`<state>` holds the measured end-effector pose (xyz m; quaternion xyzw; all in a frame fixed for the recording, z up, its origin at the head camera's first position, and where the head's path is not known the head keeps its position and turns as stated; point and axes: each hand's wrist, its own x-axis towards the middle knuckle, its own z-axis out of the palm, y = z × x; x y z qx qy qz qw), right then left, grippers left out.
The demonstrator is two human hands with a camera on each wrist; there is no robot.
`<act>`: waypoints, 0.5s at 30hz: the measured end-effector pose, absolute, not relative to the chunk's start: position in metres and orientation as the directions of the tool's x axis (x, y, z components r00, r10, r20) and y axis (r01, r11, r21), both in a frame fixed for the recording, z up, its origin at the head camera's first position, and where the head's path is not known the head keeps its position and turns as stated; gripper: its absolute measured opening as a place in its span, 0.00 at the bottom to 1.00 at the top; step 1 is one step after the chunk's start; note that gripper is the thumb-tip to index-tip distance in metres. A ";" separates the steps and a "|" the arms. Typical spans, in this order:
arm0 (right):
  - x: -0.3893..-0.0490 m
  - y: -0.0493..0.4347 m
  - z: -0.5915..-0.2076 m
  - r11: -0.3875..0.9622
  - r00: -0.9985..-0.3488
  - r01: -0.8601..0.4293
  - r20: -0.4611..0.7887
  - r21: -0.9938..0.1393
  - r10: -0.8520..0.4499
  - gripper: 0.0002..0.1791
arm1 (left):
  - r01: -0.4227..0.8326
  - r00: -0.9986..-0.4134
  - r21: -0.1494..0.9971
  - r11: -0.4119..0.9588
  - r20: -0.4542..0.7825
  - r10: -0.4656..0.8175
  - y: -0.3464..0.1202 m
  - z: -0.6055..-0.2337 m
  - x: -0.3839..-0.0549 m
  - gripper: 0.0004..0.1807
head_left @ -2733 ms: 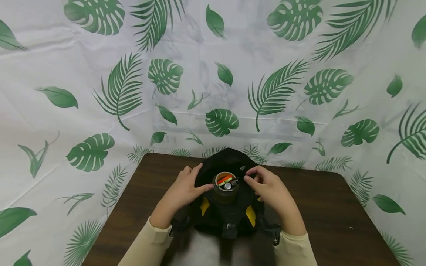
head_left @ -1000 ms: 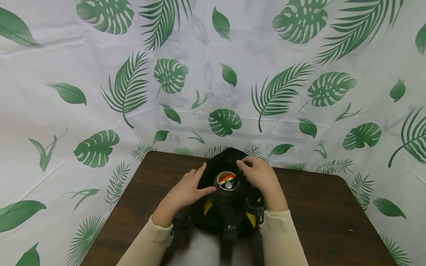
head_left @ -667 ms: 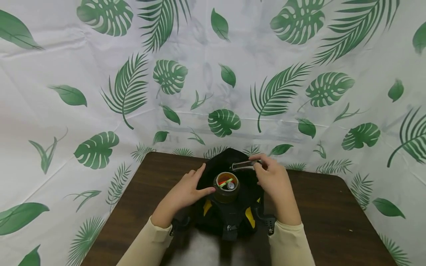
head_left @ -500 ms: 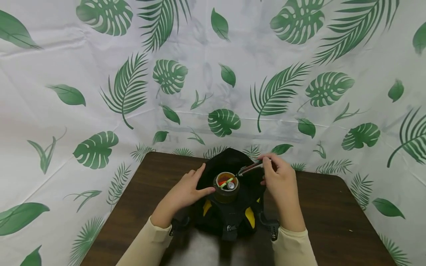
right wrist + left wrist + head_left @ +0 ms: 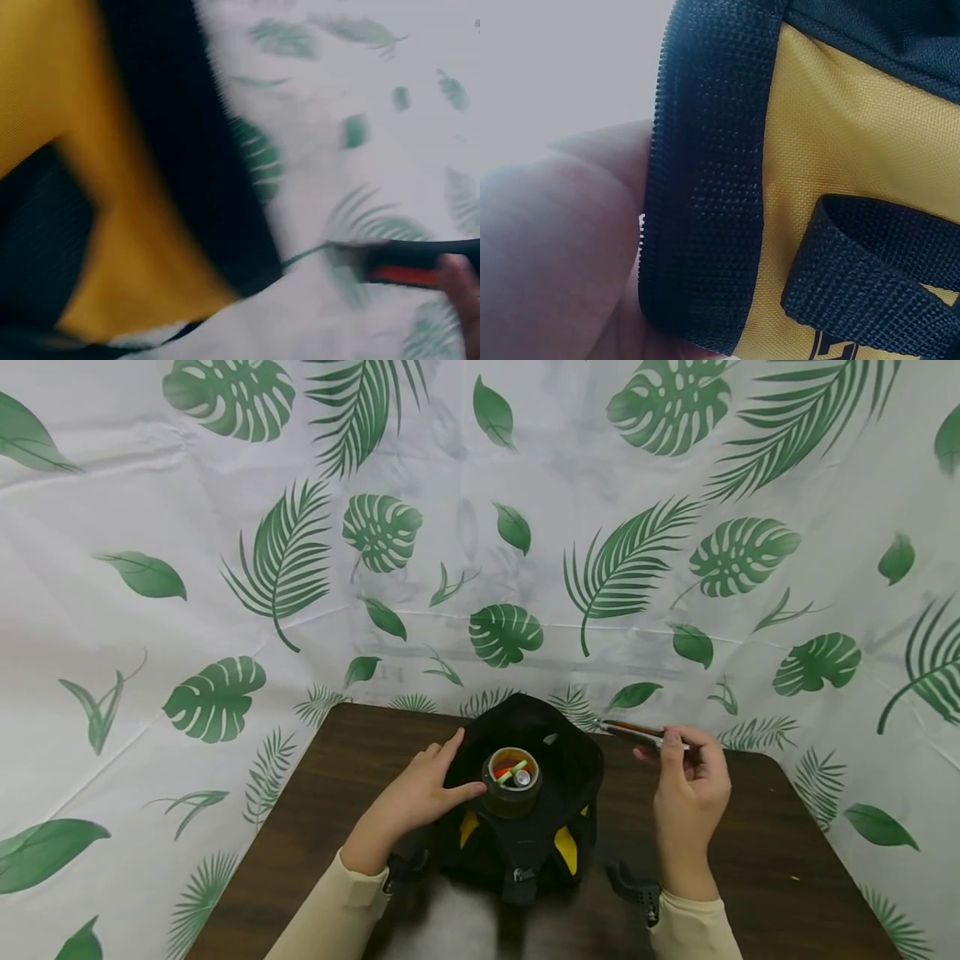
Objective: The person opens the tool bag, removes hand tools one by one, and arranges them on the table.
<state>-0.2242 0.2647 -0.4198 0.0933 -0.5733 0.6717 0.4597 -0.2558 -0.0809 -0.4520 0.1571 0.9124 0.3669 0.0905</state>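
A black bag [image 5: 558, 793] with yellow panels stands open on the table. Inside its mouth sits a brown ring [image 5: 508, 806] with a pale rim, holding a red piece, a light-green stick [image 5: 513, 772] and a round silver piece [image 5: 522, 778]. My left hand [image 5: 420, 789] rests at the bag's left edge, thumb and fingers spread; the left wrist view shows it against the zipper edge [image 5: 705, 180]. To the right of the bag, my right hand [image 5: 690, 785] pinches a slim dark tool [image 5: 633, 727], which shows an orange stripe and metal tip in the right wrist view.
The brown table [image 5: 757, 843] extends on both sides of the bag. A white leaf-patterned cloth [image 5: 450, 468] hangs close behind its back edge. A black strap with a buckle [image 5: 519, 875] lies down the bag's front.
My right hand has reached into the ring, drawn out the slim dark tool and carried it right, past the bag. The green stick has shifted in the ring. My left hand stays nearly still.
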 end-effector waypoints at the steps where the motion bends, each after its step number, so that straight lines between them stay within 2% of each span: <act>1: -0.226 0.269 -0.426 0.039 -0.539 -0.760 0.663 -0.648 0.519 0.12 | 0.219 -0.934 0.699 0.681 -0.050 0.353 -0.081 -0.452 -0.256 0.57; 4: -0.230 0.282 -0.443 -0.040 -0.510 -0.810 0.668 -0.585 0.542 0.16 | 0.217 -0.934 0.701 0.679 -0.053 0.354 -0.081 -0.453 -0.257 0.57; 9: -0.239 0.304 -0.479 -0.089 -0.557 -0.778 0.617 -0.622 0.556 0.20 | 0.225 -0.933 0.701 0.677 -0.047 0.358 -0.082 -0.452 -0.258 0.57; 15: -0.252 0.325 -0.529 -0.101 -0.546 -0.771 0.572 -0.628 0.612 0.20 | 0.227 -0.933 0.683 0.695 -0.051 0.355 -0.083 -0.452 -0.260 0.57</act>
